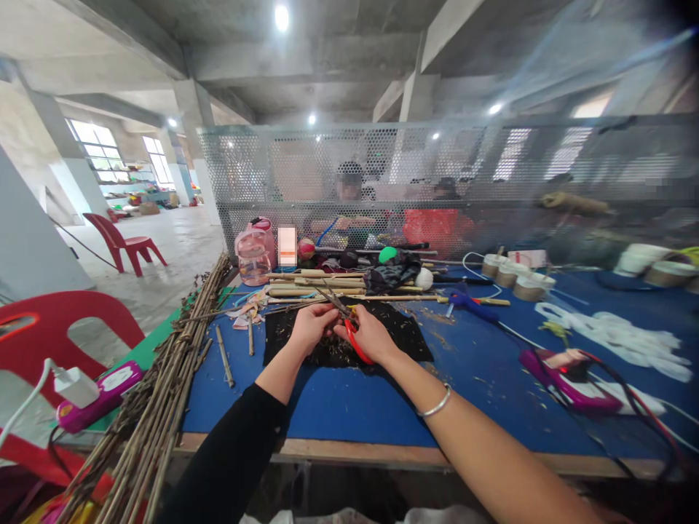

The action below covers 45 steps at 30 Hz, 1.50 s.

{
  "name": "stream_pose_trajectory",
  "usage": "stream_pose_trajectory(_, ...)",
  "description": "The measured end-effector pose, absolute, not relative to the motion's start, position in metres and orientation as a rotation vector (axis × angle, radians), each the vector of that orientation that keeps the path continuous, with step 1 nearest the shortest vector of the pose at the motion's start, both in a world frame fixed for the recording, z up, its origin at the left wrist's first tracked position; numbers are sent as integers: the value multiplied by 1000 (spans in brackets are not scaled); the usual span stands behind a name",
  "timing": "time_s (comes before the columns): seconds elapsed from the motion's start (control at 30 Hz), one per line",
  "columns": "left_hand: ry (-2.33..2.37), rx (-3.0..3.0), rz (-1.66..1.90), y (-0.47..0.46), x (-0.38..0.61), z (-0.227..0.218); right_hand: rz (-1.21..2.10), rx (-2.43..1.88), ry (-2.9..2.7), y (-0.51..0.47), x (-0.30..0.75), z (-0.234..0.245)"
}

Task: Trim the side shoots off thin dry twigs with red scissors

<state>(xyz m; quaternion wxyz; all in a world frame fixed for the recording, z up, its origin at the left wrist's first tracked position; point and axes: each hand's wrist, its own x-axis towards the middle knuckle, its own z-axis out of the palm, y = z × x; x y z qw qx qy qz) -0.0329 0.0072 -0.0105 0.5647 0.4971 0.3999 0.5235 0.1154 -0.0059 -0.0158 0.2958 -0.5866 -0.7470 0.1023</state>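
one pair of red-handled metal scissors (348,325) over a scrap-strewn black cloth (407,338)

right hand (372,332) closed around the scissors, above the cloth; left hand (314,325) drawn in, fingertips bunched, its hold too small to tell; left of the cloth, two short rough sticks (224,356), then one bundle of knobbly brown stems (158,411); beyond the cloth to the right, three round tubs (531,287)

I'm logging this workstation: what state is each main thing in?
Scissors: held in the right hand
Left hand: curled, contents unclear
Black cloth: spread out, littered with scraps
Stem bundle: lying along the table's left side
Blue glue gun: lying down
White adapter: plugged into the left purple strip
Far red chair: upright, unoccupied
Ceiling light: lit
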Motion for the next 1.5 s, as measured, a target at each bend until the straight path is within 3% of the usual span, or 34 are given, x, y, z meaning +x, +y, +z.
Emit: stream_pose_trajectory(1.5, 1058, 1282, 1271, 6, -34, -11, 179, -1754, -2037, -5, 122, -12)
